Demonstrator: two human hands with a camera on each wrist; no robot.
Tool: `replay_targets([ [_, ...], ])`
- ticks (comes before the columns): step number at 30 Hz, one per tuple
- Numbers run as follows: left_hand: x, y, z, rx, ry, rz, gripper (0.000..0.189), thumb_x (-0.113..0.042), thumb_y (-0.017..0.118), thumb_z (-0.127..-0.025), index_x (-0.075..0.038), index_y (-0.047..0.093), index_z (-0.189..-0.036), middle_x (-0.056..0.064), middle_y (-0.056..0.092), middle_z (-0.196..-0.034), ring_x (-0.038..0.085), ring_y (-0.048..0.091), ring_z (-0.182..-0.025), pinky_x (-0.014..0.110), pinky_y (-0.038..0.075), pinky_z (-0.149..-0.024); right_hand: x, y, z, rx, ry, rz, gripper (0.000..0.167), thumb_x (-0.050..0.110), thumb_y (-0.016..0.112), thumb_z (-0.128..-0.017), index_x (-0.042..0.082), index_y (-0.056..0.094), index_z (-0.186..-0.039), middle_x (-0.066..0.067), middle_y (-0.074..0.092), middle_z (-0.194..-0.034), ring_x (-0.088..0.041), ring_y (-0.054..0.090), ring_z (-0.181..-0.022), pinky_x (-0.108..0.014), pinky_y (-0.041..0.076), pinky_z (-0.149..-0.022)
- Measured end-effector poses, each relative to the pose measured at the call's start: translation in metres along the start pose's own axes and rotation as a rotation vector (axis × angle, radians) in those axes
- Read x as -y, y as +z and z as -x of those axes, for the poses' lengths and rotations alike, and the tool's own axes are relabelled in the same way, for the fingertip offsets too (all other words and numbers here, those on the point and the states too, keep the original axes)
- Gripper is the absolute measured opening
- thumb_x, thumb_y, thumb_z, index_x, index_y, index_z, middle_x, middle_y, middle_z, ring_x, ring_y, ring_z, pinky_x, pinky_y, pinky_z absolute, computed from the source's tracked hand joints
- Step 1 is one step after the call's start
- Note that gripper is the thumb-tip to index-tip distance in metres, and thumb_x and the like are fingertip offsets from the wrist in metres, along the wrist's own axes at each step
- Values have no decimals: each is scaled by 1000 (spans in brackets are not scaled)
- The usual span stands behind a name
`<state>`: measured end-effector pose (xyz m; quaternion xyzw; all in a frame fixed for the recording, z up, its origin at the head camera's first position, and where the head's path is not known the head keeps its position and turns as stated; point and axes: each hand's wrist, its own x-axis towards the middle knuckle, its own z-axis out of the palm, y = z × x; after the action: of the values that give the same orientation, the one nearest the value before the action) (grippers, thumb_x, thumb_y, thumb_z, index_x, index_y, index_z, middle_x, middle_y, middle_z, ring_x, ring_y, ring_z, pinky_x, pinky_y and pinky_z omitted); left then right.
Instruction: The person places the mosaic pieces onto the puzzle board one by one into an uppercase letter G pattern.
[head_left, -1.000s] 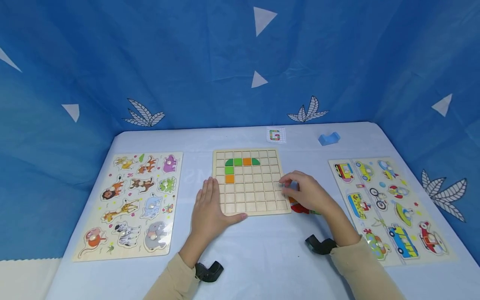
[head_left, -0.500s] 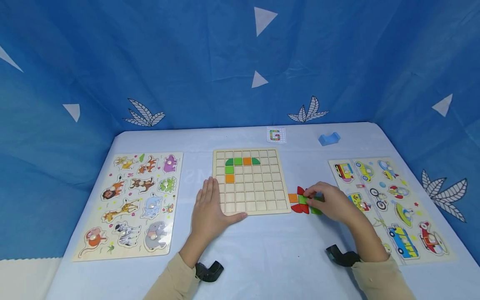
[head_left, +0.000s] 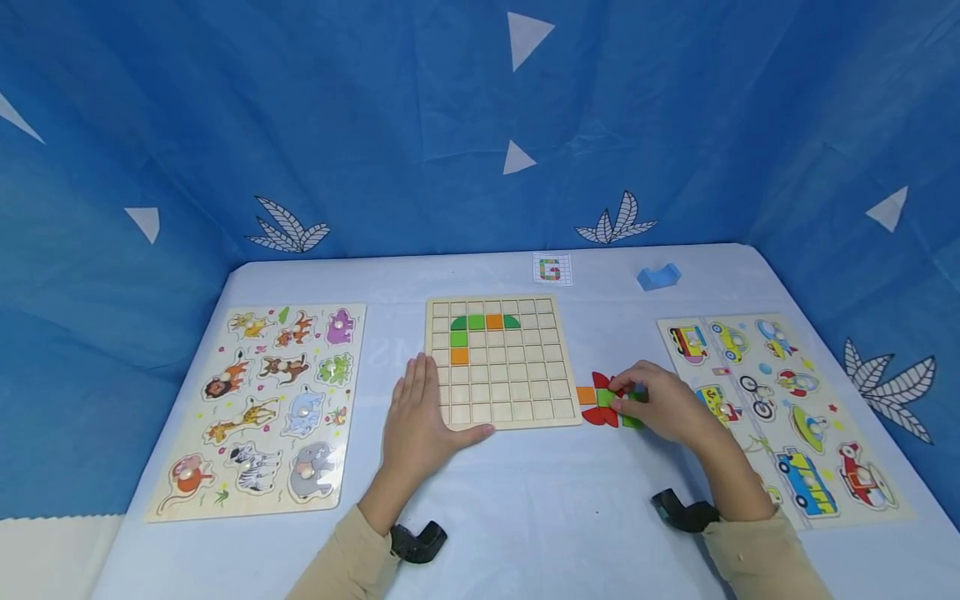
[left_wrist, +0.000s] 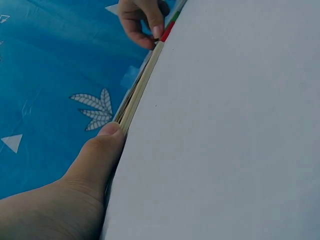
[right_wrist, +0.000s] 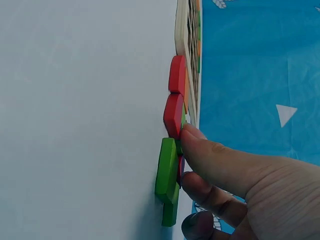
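My left hand lies flat with straight fingers along the left edge of a wooden grid board, its thumb stretched along the front edge. Green and orange pieces sit in the upper left cells, among them an orange square. Right of the board, my right hand reaches into a cluster of flat pieces, thumb and index fingertips right at a green square. Red pieces and a green piece lie around its fingertips. I cannot tell whether it pinches a piece.
An animal puzzle board lies at left and a vehicle puzzle board at right, partly behind my right forearm. A small pattern card and a blue block stand toward the back. Blue cloth hangs behind the table.
My right hand has moved from the board's right edge, rightward onto the loose pieces, uncovering some of them. It stays there over the last half second. The left hand has not moved.
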<state>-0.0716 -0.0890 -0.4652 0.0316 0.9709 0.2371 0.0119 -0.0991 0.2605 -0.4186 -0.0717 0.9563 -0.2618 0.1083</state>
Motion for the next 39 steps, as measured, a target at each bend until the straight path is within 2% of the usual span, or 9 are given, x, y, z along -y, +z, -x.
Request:
replay_targets([
  [9, 0, 0, 0, 3, 3, 18, 140, -89, 63, -62, -2, 10, -158, 14, 6, -168, 27, 1, -156, 47, 9, -126, -4, 1, -4, 17, -11, -21, 22, 19, 79, -85, 18, 74, -107, -2, 63, -102, -22, 55, -98, -29, 50, -76],
  [17, 3, -1, -3, 26, 7, 54, 142, -84, 71, -60, -2, 10, -158, 14, 5, -168, 27, 1, -156, 48, 10, -126, -5, 3, -5, -15, 3, -100, 21, 17, 80, -83, 19, 69, -99, -1, 64, -91, -20, 51, -73, -23, 45, -58],
  [21, 3, -1, -2, 22, 7, 61, 142, -83, 72, -60, -1, 11, -158, 14, 6, -168, 28, 1, -156, 49, 11, -126, -6, 3, -7, -28, 5, -134, 18, 18, 80, -83, 19, 67, -96, -2, 66, -89, -20, 50, -69, -23, 43, -56],
  [28, 2, -1, -2, 10, 7, 71, 142, -82, 73, -59, -1, 12, -158, 14, 7, -167, 28, 3, -156, 49, 12, -126, -4, 5, -15, -84, -18, -193, 20, 17, 75, -88, 19, 66, -106, -3, 65, -94, -21, 50, -69, -23, 42, -55],
  [32, 2, -1, -2, 7, 10, 65, 142, -82, 74, -59, -1, 12, -158, 14, 7, -167, 28, 3, -156, 49, 12, -126, 9, 8, -27, -79, -60, -247, 21, 18, 74, -90, 19, 66, -109, -3, 66, -98, -22, 49, -68, -23, 40, -52],
  [39, 2, -1, -2, 13, 8, 65, 142, -80, 75, -59, -2, 12, -158, 13, 7, -168, 27, 2, -156, 48, 11, -126, 55, 26, -53, -25, -100, -321, 20, 19, 73, -91, 20, 66, -109, -3, 65, -99, -23, 48, -66, -24, 40, -50],
])
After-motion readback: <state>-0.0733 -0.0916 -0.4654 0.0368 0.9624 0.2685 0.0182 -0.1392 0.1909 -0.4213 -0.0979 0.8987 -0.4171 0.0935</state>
